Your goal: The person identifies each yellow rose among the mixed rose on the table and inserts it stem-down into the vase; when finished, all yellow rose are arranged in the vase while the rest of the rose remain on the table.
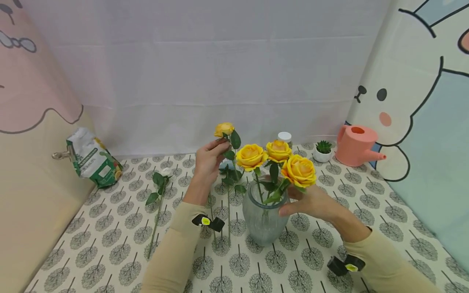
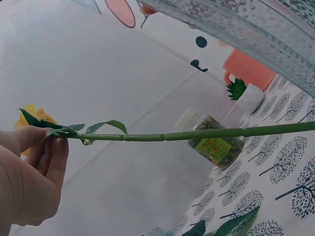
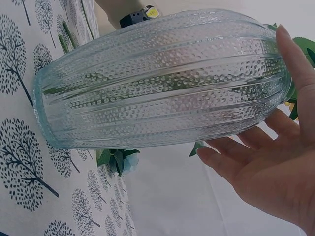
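Head view: left hand [image 1: 208, 159] fingers pinch rose stem [image 1: 229, 199] upright, bloom up; right hand [image 1: 311, 202] fingers spread against vase [image 1: 261, 221].

Jar [image 1: 284, 138] label unreadable; rose stems blurred inside vase [image 1: 264, 215]

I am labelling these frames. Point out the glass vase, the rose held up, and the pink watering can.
glass vase [image 1: 261, 221], head view, ribbed body.
held rose [image 1: 224, 129], head view, yellow bloom.
pink watering can [image 1: 354, 145], head view, side wall.

The left hand [image 1: 208, 159] pinches a yellow rose [image 1: 224, 129]; the right hand [image 1: 314, 202] rests against the glass vase [image 1: 263, 215].
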The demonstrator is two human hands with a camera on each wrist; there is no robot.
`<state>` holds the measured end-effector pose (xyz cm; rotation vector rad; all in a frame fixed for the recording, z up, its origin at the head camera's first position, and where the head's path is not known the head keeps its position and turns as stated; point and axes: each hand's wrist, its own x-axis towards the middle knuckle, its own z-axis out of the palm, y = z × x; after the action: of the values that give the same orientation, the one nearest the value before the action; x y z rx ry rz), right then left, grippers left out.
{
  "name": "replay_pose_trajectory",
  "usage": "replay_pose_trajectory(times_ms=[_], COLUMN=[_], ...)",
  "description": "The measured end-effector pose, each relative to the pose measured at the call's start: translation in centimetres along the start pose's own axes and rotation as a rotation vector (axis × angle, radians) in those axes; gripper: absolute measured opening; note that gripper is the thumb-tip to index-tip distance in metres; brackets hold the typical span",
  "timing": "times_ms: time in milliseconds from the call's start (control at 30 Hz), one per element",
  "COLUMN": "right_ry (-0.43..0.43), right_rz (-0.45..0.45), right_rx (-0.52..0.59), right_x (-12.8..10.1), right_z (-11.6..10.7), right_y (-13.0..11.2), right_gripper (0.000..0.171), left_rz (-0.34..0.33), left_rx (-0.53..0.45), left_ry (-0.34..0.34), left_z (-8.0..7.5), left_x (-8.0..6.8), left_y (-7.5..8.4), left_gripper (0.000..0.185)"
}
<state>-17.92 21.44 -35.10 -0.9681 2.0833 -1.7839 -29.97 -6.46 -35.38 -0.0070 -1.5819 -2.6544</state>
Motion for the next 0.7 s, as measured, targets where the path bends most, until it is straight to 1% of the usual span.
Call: replay_pose_trajectory(times_ms=[67,133,200,300,367,433,567,700], right_ry=[-0.002,-0.003,-0.002,-0.003,-0.003,-0.001,0.011,0.005], right_rz=[-0.01,-0.019,-0.017,-0.006,0.001,0.008,0.025,0.012], right_rx=[0.002,0.006,0.003,0.005,0.004,0.0,-0.003,-0.003], right_x=[0.1,0.1,0.1,0.0,0.1,0.0,0.0,0.0], right_z=[-0.1,-0.1,0.0,0.1,0.1,0.2,0.1,0.1], right_y=[0.1,0.1,0.1,0.0,0.0,-0.1,0.0,0.0], right_gripper=[0.098,0.098,0.097,0.097,0.097,0.097,0.099,0.097], left_rz=[0.029,0.055,0.081,0.121,0.159,0.192,0.257,0.331], left_rx=[-0.056,-0.146,-0.233,-0.381,-0.453,-0.528,-0.63,-0.704], left_ry=[0.008,0.015,0.025,0.054,0.073,0.065,0.012,-0.022], left_z=[-0.3,-0.5,-0.6,-0.9,-1.1,-1.3,-1.1,-0.8], left_x=[-0.1,-0.2,-0.5,-1.3,-2.0,-2.7,-4.1,-5.4], left_y=[0.5,1.3,2.4,4.3,5.6,6.6,8.3,9.7], left_gripper=[0.026,0.02,0.017,0.018,0.019,0.018,0.016,0.019])
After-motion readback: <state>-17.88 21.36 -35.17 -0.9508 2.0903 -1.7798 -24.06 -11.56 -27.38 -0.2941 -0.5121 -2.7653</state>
